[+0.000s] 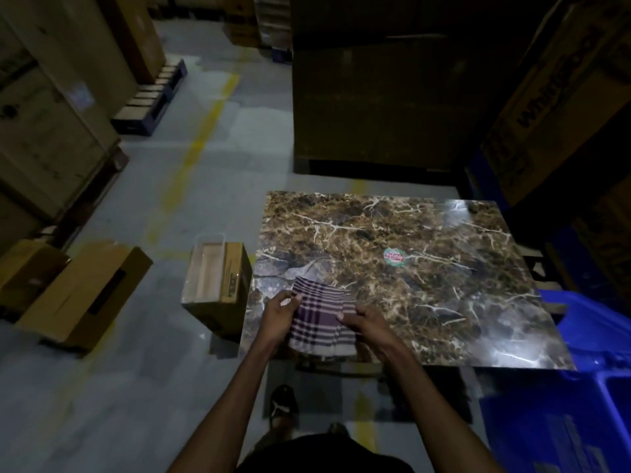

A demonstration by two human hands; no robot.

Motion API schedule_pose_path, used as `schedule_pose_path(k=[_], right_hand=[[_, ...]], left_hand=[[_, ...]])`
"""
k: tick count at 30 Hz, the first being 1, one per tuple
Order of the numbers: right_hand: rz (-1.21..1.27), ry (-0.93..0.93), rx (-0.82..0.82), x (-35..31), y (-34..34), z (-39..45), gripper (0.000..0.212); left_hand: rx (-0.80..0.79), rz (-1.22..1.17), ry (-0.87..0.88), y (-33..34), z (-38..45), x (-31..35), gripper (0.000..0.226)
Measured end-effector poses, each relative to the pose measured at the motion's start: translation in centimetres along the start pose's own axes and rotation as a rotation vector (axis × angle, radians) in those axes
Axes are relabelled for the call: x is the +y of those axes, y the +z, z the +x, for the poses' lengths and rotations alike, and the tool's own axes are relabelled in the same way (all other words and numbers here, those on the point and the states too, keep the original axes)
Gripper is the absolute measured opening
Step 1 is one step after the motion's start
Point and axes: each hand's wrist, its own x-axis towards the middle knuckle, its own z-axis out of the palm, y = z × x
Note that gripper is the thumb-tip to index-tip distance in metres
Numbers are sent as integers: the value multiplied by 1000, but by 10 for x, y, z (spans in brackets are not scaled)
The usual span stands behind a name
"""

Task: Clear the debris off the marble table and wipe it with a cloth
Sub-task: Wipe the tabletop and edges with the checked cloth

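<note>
Both hands on the cloth (321, 319) at the near-left corner of the table (444, 268): left hand (280, 310) pinching its left edge, right hand (362, 319) w/ fingers curled on the right side. Only debris I can see is a round sticker (394, 258) mid-table. Risk imo: wiping now just drags it around, or cloth bunches and slides off the near edge.

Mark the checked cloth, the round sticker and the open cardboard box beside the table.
checked cloth (321, 322): head view, middle of the striped fabric between the hands.
round sticker (394, 257): head view, centre of its red label.
open cardboard box (235, 278): head view, brown side wall facing the table.
</note>
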Motion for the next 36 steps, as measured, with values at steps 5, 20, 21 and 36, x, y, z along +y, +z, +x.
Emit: schedule_pose_path(k=[5, 20, 21, 36], right_hand=[[-98, -145, 17, -9, -7, -27, 26], [80, -187, -176, -31, 17, -85, 45], [100, -183, -176, -30, 19, -86, 45], [164, -141, -111, 2, 159, -102, 37]], left_hand=[[-61, -18, 52, 5, -49, 14, 16], [206, -447, 59, 6, -141, 3, 30], [198, -476, 59, 4, -146, 5, 37], [390, -639, 179, -110, -174, -5, 58]])
